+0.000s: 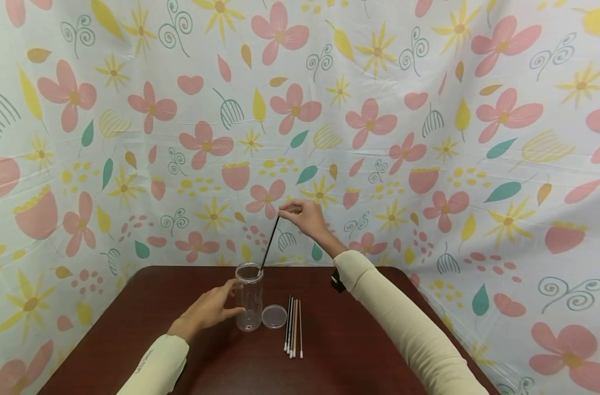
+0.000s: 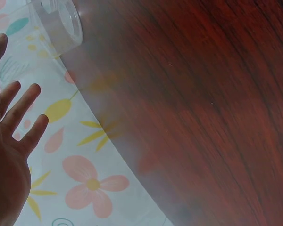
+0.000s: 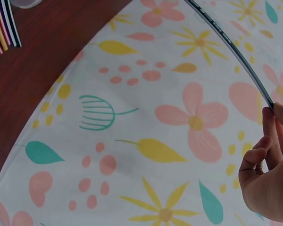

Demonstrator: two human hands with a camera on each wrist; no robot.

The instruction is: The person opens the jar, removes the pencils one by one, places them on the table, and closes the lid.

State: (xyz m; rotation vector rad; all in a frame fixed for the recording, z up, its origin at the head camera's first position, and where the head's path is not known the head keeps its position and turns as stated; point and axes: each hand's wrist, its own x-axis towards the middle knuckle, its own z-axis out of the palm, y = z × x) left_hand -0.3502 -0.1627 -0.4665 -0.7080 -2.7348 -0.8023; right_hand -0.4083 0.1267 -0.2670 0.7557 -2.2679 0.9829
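Observation:
A dark pencil (image 1: 270,244) with pale lettering is pinched at its upper end by the fingertips of my right hand (image 1: 304,215). It slants down to the left, its lower end right at the rim of a clear jar (image 1: 249,302). The jar stands upright without its lid. At its left side is my left hand (image 1: 208,308), thumb and fingers spread around it; in the left wrist view this hand (image 2: 16,127) shows its fingers apart, with the jar (image 2: 61,28) beyond them. The right wrist view shows the pencil (image 3: 236,52) rising from the right hand (image 3: 269,169).
A round clear lid (image 1: 274,316) lies on the dark wooden table (image 1: 349,340) just right of the jar. Beside it several pencils (image 1: 293,326) lie in a row, white ends toward me. A flower-print cloth (image 1: 329,137) hangs behind and at both sides.

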